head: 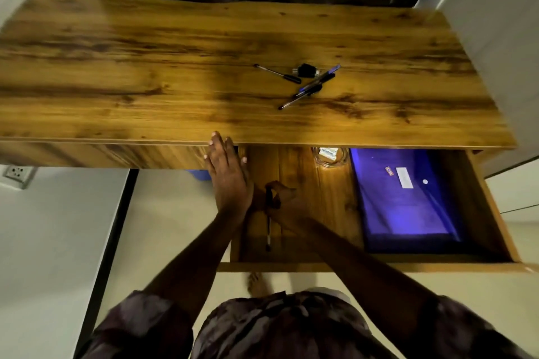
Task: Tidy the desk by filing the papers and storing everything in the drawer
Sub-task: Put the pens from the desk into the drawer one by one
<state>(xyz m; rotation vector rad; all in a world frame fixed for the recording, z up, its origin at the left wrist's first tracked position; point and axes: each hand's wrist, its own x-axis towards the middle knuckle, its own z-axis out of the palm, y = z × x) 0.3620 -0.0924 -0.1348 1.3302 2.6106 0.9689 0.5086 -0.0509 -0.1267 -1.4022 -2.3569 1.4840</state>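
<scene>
The wooden drawer (370, 267) is pulled out under the right half of the desk (145, 67). My right hand (287, 198) is inside the drawer's left part and pinches the top of a black pen (268, 234), which points back toward me. A blue folder (408, 204) with a white label lies flat in the drawer's right part. My left hand (226, 172) presses flat, fingers straight, against the desk's front edge just left of the drawer. Several pens (310, 87), one separate pen (277, 73) and a small black object (306, 69) lie on the desk top.
A glass dish (329, 156) holding a small packet sits at the back of the drawer, half under the desk top. A wall socket (17, 175) is at the far left. My bare foot (256, 283) stands below the drawer front. A dark curtain hangs behind the desk.
</scene>
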